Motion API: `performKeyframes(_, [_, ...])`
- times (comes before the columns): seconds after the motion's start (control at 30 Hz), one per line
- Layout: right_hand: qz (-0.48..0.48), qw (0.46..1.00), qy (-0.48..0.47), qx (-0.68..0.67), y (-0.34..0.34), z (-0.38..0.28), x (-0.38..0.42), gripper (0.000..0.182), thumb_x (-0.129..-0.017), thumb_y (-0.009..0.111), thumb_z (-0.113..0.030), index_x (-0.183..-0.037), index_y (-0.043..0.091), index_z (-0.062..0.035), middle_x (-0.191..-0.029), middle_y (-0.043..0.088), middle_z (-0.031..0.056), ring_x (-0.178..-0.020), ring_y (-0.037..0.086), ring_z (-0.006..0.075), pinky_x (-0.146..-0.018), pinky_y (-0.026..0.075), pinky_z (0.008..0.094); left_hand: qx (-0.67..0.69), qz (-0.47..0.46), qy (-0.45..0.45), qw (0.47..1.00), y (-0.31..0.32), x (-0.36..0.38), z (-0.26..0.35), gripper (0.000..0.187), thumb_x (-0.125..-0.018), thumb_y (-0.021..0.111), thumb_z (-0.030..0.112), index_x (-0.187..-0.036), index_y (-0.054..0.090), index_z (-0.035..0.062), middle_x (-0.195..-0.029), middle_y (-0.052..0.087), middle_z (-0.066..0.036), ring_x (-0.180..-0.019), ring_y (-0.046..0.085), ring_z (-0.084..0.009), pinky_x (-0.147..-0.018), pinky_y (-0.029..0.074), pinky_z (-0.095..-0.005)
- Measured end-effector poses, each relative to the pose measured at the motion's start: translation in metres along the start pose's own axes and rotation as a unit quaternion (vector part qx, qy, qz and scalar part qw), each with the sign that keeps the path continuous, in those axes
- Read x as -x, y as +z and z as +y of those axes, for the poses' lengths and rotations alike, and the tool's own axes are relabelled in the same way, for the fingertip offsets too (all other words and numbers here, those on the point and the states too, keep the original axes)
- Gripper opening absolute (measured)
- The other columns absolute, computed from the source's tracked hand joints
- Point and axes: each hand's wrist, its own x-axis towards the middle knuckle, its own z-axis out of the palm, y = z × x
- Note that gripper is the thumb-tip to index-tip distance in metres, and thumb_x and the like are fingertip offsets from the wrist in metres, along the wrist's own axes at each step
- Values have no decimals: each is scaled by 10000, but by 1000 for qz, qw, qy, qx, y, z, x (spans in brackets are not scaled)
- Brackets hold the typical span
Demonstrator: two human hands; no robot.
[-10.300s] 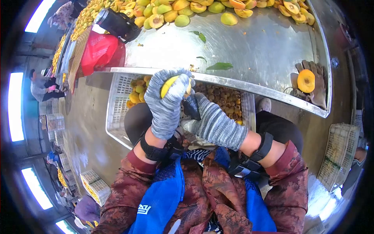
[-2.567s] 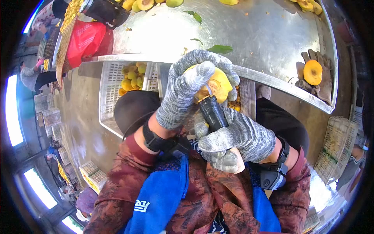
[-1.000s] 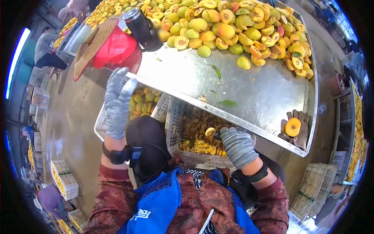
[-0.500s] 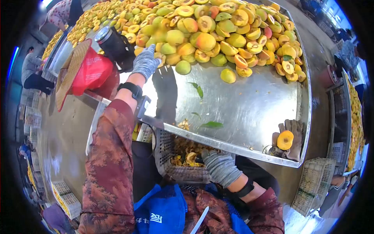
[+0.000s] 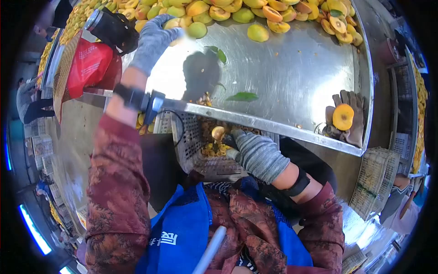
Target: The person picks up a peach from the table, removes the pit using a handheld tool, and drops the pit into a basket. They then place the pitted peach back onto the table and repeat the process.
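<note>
Left hand (image 5: 153, 45): fingers, straighter earlier, now bent and apart at the fruit pile (image 5: 226, 10), far edge of surface (image 5: 283, 75).
Right hand (image 5: 260, 155): clamped on one black tool (image 5: 229, 141) above crate (image 5: 181, 137).
Near right corner: one fruit half (image 5: 342, 117).

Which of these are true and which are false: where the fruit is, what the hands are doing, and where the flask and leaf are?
1. A fruit half rests on a brown glove. True.
2. The right hand is bare. False: it wears a gray knit glove.
3. The left hand is at the fruit pile. True.
4. The black flask is inside a crate. False: it is on the metal table.
5. A green leaf lies on the table. True.
</note>
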Motion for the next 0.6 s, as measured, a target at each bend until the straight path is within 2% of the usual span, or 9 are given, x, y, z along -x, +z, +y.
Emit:
performKeyframes(0.03, [0,1000,1,-1,-2,-1,1,467,-769,581,-349,-1116,488,-51,-960,579,212,-891,566,351,-773,448,424,88,-25,16,996,2,29,30,378,-708,686,152,-1020,543,-6,-893,597,-51,-825,548,-97,-704,459,-228])
performKeyframes(0.1, [9,1000,16,13,-5,-4,2,452,-766,588,-347,-1093,499,-47,-900,591,214,-843,580,352,-729,456,424,165,-62,104,979,14,78,57,333,-721,672,165,-993,546,21,-898,580,-46,-829,542,-122,-716,456,-253])
performKeyframes(0.13, [51,998,-10,23,-1,0,2,441,-769,589,-337,-1085,502,-42,-870,598,208,-817,588,343,-712,457,418,121,-85,101,984,20,103,69,313,-721,662,155,-982,544,29,-910,567,-53,-845,535,-136,-734,449,-267])
performKeyframes(0.23, [74,995,-59,-19,-8,-3,3,409,-780,558,-292,-1053,477,1,-871,587,194,-780,590,327,-678,463,418,-1,-176,114,978,34,155,84,287,-707,641,121,-964,539,42,-934,539,-84,-884,516,-170,-781,425,-300])
performKeyframes(0.3, [87,993,-66,46,-3,-1,7,347,-779,556,-278,-1002,489,-20,-852,589,175,-793,586,324,-678,462,419,-23,-166,95,981,37,173,78,306,-700,642,116,-975,534,36,-947,537,-90,-903,515,-175,-797,422,-302])
performKeyframes(0.37, [43,997,-33,52,-3,-7,13,435,-771,578,-339,-1060,501,-24,-872,602,194,-815,590,332,-714,465,404,-43,-160,74,983,42,186,74,325,-692,643,112,-985,528,30,-960,535,-97,-922,515,-179,-812,420,-305])
performKeyframes(0.5, [49,993,-41,98,0,-7,17,403,-787,556,-302,-1065,471,-23,-852,587,185,-790,591,322,-670,461,419,57,-111,70,990,44,202,67,307,-731,612,88,-1016,513,31,-983,562,-99,-942,543,-192,-836,439,-303])
performKeyframes(0.53, [61,990,-60,113,0,-4,18,396,-789,552,-296,-1070,456,-34,-844,579,177,-777,590,318,-652,458,422,199,-81,-7,977,40,200,67,318,-737,602,75,-1038,510,28,-952,568,-107,-876,564,-191,-778,465,-292])
performKeyframes(0.6, [55,990,-67,114,1,-1,19,400,-785,554,-298,-1072,454,-38,-832,581,171,-773,590,316,-648,459,417,437,-22,-122,891,34,197,79,348,-768,593,99,-1094,497,27,-906,577,-105,-768,592,-162,-663,514,-257])
